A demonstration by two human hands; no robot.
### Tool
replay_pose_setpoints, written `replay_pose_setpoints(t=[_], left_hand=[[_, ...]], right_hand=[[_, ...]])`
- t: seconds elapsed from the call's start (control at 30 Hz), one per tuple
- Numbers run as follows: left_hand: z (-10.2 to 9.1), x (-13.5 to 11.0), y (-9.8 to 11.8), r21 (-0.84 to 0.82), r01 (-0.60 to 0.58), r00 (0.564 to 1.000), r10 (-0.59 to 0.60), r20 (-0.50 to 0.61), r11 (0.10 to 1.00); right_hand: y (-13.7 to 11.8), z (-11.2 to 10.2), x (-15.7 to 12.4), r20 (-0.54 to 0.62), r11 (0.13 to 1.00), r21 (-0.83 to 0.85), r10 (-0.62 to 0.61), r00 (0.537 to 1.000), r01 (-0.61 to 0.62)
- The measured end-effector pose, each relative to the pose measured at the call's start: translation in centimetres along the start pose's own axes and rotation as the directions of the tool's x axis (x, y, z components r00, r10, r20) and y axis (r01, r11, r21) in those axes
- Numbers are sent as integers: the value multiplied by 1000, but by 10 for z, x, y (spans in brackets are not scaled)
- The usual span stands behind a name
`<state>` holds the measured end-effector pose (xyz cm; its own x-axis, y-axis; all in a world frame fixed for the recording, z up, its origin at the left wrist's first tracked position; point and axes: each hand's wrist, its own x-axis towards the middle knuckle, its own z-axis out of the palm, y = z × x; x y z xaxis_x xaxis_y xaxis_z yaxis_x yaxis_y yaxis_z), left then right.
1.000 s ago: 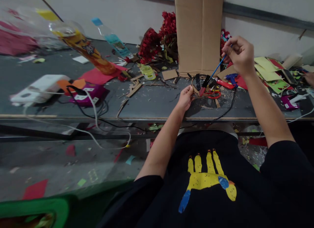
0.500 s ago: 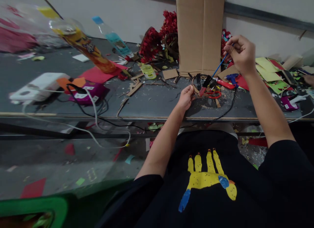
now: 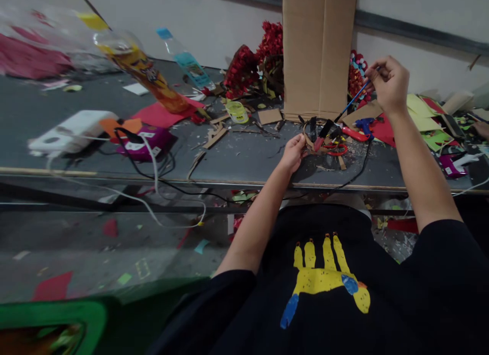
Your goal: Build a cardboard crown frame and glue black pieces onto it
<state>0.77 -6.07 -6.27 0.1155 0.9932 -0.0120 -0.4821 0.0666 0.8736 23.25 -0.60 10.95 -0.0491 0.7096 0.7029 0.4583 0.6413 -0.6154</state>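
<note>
My right hand (image 3: 388,84) is raised over the table's right side, fingers pinched shut on the top end of a thin blue-handled brush (image 3: 353,100). The brush slants down left to its black head (image 3: 327,128). My left hand (image 3: 293,152) rests on the grey table (image 3: 244,156), closed on a small curved cardboard piece (image 3: 306,139) right beside the brush head. Red scissors (image 3: 336,148) lie just right of that piece. A tall cardboard sheet (image 3: 319,52) stands behind them against the wall.
Red paper flowers (image 3: 254,64) sit left of the cardboard sheet. An orange-labelled bottle (image 3: 147,72), a clear bottle (image 3: 187,62), a white box (image 3: 72,131), a purple packet (image 3: 143,143) and cables (image 3: 153,176) lie at left. Coloured paper sheets (image 3: 424,115) lie at right.
The view has drifted slightly, so everything sits a little further right. My right hand stays raised with the brush and my left hand stays on the cardboard piece.
</note>
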Motion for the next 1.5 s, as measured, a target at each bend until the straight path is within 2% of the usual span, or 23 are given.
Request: replay_pose_setpoints(t=[0.1,0.23,0.43,0.63,1.0,1.2,1.33,1.5], left_hand=[[2,0,1,3,7,1000,-7,-22,1000],[5,-1,2,4,17,999,-17,-36,1000],[7,-3,5,1,19,999,-18,-28,1000],[8,-3,5,-3,9,1000,-9,3,1000],[4,-2,1,23,-26,997,24,73,999],[1,-2,0,7,-11,996,11,84,1000],[0,-2,2,-38,1,997,1,75,999],[-1,-1,4,-100,5,999,0,51,995]], right_hand=[[-1,-3,1,-58,998,53,-37,998,40],[-14,-1,-3,-68,989,130,-57,996,65],[-30,15,-9,55,977,215,-27,998,15],[-23,25,-9,200,975,219,-13,980,-32],[3,7,0,48,986,164,-10,999,2],[19,-3,6,-20,998,56,-11,1000,12],[13,-10,1,-82,998,68,-7,997,12],[-14,-10,-23,-120,989,144,-6,993,24]])
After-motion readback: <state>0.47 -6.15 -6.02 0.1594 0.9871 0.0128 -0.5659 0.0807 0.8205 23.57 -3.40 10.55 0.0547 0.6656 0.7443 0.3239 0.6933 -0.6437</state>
